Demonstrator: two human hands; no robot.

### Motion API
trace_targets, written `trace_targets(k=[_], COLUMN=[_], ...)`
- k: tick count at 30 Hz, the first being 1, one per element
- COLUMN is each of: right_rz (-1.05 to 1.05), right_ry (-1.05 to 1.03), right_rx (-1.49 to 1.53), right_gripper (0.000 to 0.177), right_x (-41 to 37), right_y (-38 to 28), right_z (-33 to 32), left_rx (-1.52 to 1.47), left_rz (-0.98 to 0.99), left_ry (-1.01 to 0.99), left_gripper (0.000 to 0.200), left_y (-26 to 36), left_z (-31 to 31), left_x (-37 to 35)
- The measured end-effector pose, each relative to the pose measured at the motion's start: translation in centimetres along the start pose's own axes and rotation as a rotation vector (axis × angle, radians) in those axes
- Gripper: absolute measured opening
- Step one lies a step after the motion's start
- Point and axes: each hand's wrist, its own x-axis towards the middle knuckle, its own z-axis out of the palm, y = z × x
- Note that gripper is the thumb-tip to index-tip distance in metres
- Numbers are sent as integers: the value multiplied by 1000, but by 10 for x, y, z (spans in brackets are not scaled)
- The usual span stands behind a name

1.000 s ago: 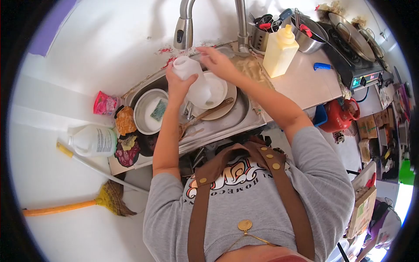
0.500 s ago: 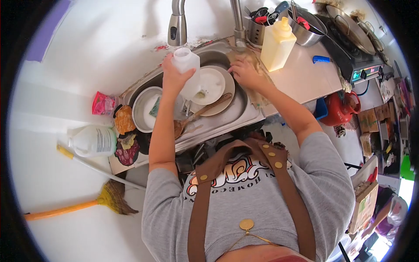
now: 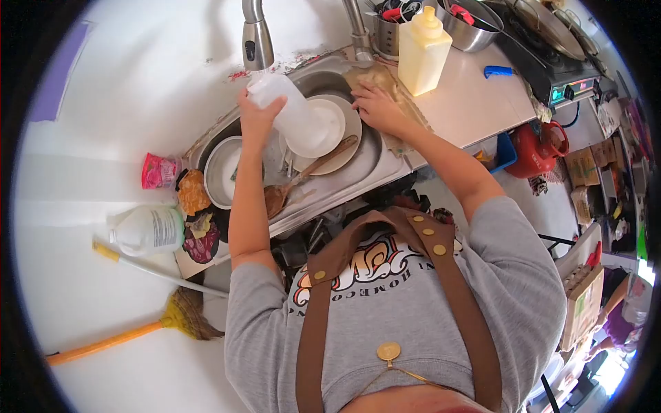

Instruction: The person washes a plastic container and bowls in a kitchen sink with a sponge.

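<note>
My left hand (image 3: 257, 118) is wrapped round a translucent white plastic bottle (image 3: 288, 103), tilted with its mouth up and left beneath the faucet head (image 3: 257, 45). My right hand (image 3: 377, 107) rests with fingers apart at the sink's right edge, by a brown sheet (image 3: 385, 74), holding nothing. Below the bottle, a white bowl (image 3: 329, 135) sits on a larger plate (image 3: 352, 150) in the metal sink (image 3: 323, 195). A wooden spoon (image 3: 303, 177) leans across them. Farther left is a round metal pan (image 3: 217, 164), partly hidden by my left forearm.
A pale yellow squeeze bottle (image 3: 423, 58) stands on the counter (image 3: 471, 98) at right, near a utensil holder (image 3: 387, 36), a metal pot (image 3: 471, 30) and a stove (image 3: 575, 77). Left of the sink are a white jug (image 3: 146, 230), a pink packet (image 3: 158, 171) and a broom (image 3: 180, 315).
The bottle has tipped further, its mouth swinging left toward the faucet head. My right hand stays by the sink edge. The whole view has shifted slightly.
</note>
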Motion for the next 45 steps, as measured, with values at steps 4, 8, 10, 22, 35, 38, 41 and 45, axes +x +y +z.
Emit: trace_targets(k=[4, 8, 10, 22, 35, 38, 41, 45], right_rz=[17, 29, 9, 190, -22, -52, -53, -120], right_ry=[-7, -15, 17, 42, -66, 36, 39, 86], right_rx=[-1, -39, -22, 770, 539, 335, 196, 67], right_gripper=[20, 20, 17, 116, 72, 53, 41, 35], right_x=[-2, 0, 0, 43, 27, 15, 0, -13], right_y=[-4, -7, -7, -104, -66, -48, -34, -27], right_z=[-3, -5, -6, 9, -3, -15, -16, -8], left_rx=[-66, 636, 78, -174, -254, 513, -174, 339], left_rz=[-86, 308, -25, -135, -202, 260, -163, 129], left_ry=[107, 187, 140, 72, 4, 188, 135, 241], left_gripper=[91, 92, 92, 83, 80, 79, 83, 85], left_y=[-10, -23, -18, 8, 10, 5, 13, -3], left_z=[4, 5, 7, 22, 0, 3, 7, 9], left_x=[2, 0, 0, -5, -3, -1, 2, 5])
